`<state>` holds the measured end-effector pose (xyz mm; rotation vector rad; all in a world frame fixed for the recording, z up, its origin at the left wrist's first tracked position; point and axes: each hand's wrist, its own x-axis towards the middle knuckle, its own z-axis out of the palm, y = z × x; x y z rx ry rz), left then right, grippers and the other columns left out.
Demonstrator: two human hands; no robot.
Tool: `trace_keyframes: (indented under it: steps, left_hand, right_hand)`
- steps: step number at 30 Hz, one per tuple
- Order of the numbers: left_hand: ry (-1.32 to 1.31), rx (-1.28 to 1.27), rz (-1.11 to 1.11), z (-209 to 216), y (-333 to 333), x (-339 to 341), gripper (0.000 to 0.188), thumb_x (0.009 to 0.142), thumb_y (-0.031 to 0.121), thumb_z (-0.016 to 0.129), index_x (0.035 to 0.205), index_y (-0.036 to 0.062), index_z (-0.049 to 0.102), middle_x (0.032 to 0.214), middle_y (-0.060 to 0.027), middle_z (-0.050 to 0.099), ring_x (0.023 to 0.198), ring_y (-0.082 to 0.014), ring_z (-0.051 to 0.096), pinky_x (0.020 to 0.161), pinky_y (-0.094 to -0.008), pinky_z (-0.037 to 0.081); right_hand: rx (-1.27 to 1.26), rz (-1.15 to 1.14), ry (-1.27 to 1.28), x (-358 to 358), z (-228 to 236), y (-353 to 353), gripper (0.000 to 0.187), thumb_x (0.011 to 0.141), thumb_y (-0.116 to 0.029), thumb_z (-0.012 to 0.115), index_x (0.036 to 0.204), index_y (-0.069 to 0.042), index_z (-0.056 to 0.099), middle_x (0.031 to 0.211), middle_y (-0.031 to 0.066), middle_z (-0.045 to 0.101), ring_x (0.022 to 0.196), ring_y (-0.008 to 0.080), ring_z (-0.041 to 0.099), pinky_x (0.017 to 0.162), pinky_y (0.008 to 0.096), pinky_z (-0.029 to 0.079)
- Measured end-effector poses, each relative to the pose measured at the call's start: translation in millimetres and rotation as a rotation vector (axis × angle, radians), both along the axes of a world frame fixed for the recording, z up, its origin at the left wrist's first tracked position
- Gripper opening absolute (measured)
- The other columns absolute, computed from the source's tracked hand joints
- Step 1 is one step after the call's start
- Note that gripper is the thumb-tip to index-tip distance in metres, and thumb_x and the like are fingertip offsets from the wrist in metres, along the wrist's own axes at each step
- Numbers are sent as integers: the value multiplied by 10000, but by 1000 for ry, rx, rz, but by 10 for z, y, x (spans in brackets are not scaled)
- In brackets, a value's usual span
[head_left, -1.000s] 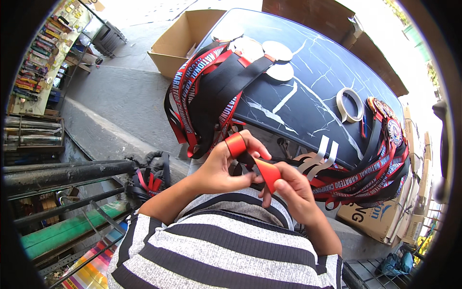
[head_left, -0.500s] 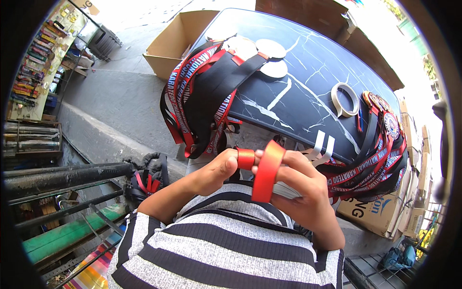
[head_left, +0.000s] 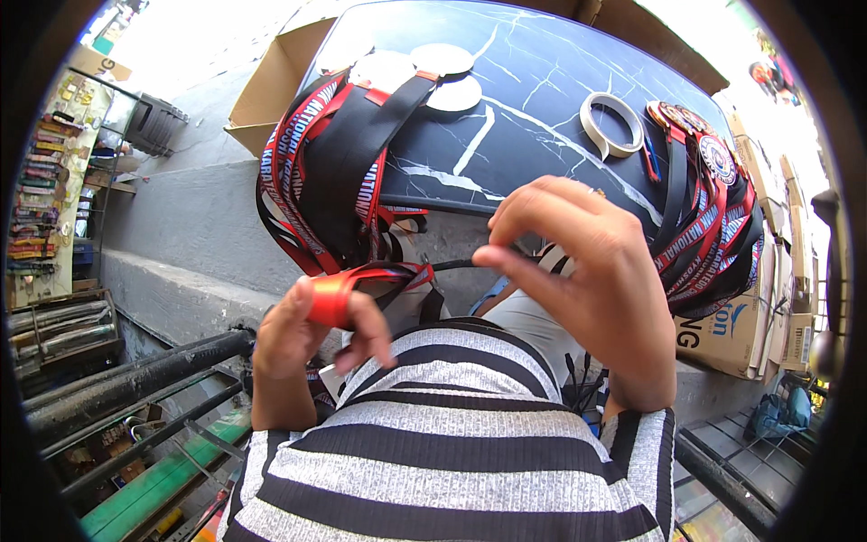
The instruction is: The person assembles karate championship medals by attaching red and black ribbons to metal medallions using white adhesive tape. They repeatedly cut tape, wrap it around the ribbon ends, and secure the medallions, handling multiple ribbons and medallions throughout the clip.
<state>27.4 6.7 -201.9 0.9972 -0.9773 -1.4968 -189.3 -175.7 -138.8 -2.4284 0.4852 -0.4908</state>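
Note:
My left hand [head_left: 312, 339] is curled around a shiny red ribbon [head_left: 332, 298], its loop lying between thumb and fingers. From the ribbon a red-and-black printed band [head_left: 393, 274] stretches rightward over my lap. My right hand [head_left: 578, 244] is raised in front of the table edge, thumb and fingertips pinched at the end of a thin dark strip [head_left: 456, 265]. Whether that strip and the red ribbon are one piece I cannot tell. Beyond my left hand, black and red medal lanyards [head_left: 312, 172] hang off the table, with pale discs [head_left: 442, 59] lying on top.
On the dark marbled table [head_left: 533, 135] lie a tape roll [head_left: 612, 125] and a pen [head_left: 650, 160]. Medals [head_left: 718, 161] with lanyards hang at its right end, above cardboard boxes [head_left: 731, 330]. A black metal rail [head_left: 135, 375] is at my left, an open carton [head_left: 271, 86] behind.
My hands have moved apart. The right one has let go of the wide red loop and risen to pinch a dark strip; the left has shifted left with red ribbon in it.

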Motion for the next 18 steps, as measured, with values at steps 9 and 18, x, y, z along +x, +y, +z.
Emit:
trace_keyframes:
  steps: [9, 18]
  left_hand:
    - [249, -191, 61, -4, 199, 92, 702, 1024, 427, 314, 667, -63, 668, 506, -79, 539, 375, -96, 382, 432, -259, 314]
    - [581, 135, 83, -369, -7, -72, 390, 1048, 486, 416, 1017, 98, 446, 610, 76, 312, 525, -51, 265, 517, -231, 223]
  right_hand:
    - [197, 264, 277, 178, -684, 235, 253, 882, -39, 635, 1131, -15, 595, 1025, 167, 664, 1003, 358, 638, 874, 436, 497]
    - [-133, -7, -194, 513, -452, -391, 352, 863, 76, 569, 1195, -33, 614, 1224, 162, 639, 1157, 353, 614, 992, 397, 471]
